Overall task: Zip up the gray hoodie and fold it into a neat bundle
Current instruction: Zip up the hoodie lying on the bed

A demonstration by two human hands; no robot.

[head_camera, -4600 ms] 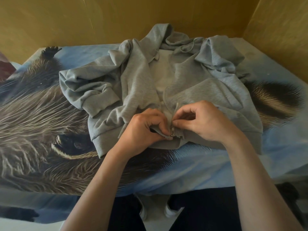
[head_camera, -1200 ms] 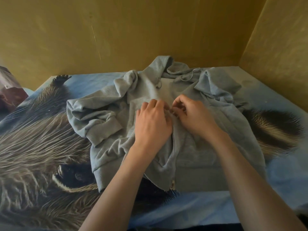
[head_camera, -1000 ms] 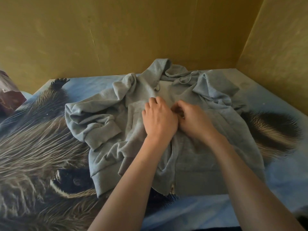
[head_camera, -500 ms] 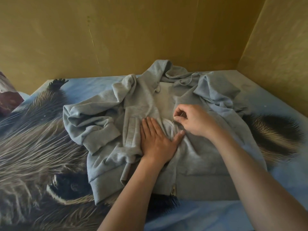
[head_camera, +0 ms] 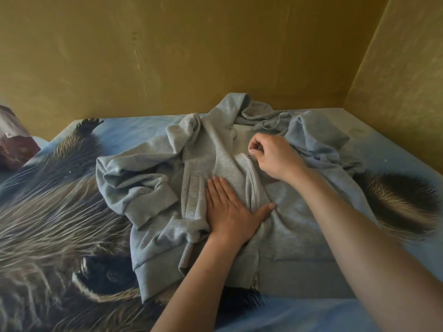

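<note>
The gray hoodie (head_camera: 299, 226) lies face up on the bed, hood toward the wall, with its left sleeve bunched at the left. My left hand (head_camera: 230, 212) presses flat on the front panel beside the zipper, fingers straight, thumb across the zipper line. My right hand (head_camera: 273, 154) pinches the zipper pull (head_camera: 248, 156) high on the chest, just below the collar. The zipper (head_camera: 256, 188) is closed from the hem up to the pull.
The bed (head_camera: 60, 212) carries a blue cover printed with a raccoon. Yellow walls (head_camera: 167, 56) close off the far side and the right side. A dark reddish object (head_camera: 14, 144) sits at the far left edge.
My right hand has drawn the zipper pull up from mid chest toward the collar. My left hand stayed flat on the front and shifted slightly lower.
</note>
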